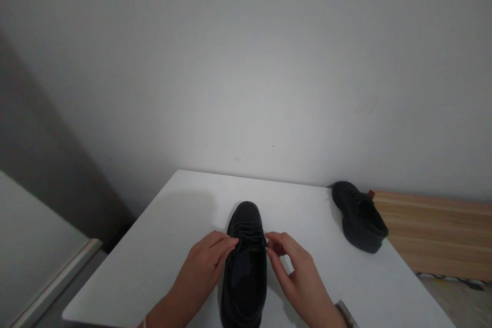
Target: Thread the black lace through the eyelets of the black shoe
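A black lace-up shoe (245, 287) stands upright on the white table in front of me, its toe pointing to the wall. Dark shoelaces (249, 231) cross its tongue in several rows. On the shoe's left side, my left hand (205, 264) pinches at the lace beside the top eyelets, thumb and forefinger closed. Opposite it, my right hand (294, 266) pinches the lace at the right edge of the opening. The lace ends are too dark and small to make out.
A second black shoe (359, 218) rests at the table's back right corner. Behind the white table (169, 225) rises a pale wall (246, 87). A wood-grain board (438, 233) lies beyond the right edge, and a white panel (34, 256) stands at the left.
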A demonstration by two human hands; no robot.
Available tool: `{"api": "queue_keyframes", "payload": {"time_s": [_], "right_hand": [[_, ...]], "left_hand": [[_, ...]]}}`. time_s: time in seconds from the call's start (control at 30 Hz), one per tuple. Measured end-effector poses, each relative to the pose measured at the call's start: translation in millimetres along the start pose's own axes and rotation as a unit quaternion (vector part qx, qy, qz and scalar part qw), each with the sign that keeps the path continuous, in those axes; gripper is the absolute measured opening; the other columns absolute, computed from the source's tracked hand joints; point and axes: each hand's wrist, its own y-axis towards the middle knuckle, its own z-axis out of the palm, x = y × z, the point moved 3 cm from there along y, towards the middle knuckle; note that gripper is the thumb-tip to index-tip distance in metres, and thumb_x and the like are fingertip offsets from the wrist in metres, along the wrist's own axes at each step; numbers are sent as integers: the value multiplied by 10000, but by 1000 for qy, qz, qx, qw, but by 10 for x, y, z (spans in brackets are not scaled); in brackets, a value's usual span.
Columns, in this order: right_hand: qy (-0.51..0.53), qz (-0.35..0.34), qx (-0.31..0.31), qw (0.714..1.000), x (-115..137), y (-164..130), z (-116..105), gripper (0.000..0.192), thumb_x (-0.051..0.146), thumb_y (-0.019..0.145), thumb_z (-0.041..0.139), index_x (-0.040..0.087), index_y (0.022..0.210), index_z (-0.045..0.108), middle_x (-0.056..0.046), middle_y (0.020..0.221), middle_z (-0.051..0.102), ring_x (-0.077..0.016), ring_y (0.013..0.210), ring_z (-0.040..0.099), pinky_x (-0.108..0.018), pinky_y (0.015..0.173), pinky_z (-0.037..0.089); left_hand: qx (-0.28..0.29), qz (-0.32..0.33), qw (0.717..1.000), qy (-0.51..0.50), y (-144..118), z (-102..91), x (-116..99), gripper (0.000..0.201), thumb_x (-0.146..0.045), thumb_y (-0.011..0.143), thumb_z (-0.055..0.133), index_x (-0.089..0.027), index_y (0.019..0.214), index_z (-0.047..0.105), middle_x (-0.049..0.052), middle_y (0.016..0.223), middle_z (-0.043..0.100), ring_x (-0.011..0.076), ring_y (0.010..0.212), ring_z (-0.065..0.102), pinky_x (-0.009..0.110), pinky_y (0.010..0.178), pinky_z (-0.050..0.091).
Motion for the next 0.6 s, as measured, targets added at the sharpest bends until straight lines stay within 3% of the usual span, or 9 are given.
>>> {"api": "queue_keyframes", "payload": {"time_s": [0.17, 0.33, 0.47, 0.6], "right_hand": [[-126, -17, 55, 990, 108, -11, 77, 305, 167, 981, 450, 238, 1248, 581, -109, 1056, 619, -261, 897, 644, -407, 784, 546], [-199, -16, 43, 979, 134, 58, 152, 260, 68, 909, 472, 231, 1043, 624, -104, 1013, 604, -274, 830, 625, -408, 702, 531], [-163, -6, 18, 986, 156, 106, 163, 206, 55, 898, 511, 237, 925, 604, -84, 1004, 586, -252, 825, 607, -366, 687, 505], [-39, -8, -10, 999, 225, 143, 123, 190, 91, 950, 452, 232, 929, 577, -70, 1006, 576, -222, 884, 591, -342, 772, 489]], "left_hand": [[52, -34, 996, 67, -1, 31, -155, 278, -189, 980, 497, -211, 1217, 641, 89, 1043, 725, 230, 923, 701, 352, 839, 577], [153, -63, 973, 161, 161, 32, -360, 300, -59, 923, 481, -203, 1106, 670, 87, 1012, 676, 231, 904, 673, 352, 818, 574], [190, -73, 959, 196, 259, 43, -442, 288, -17, 890, 478, -177, 1028, 674, 108, 1016, 654, 254, 928, 644, 373, 803, 561], [138, -53, 978, 146, 295, -27, -493, 242, -40, 896, 455, -179, 901, 653, 105, 1014, 627, 259, 916, 596, 405, 811, 516]]}}
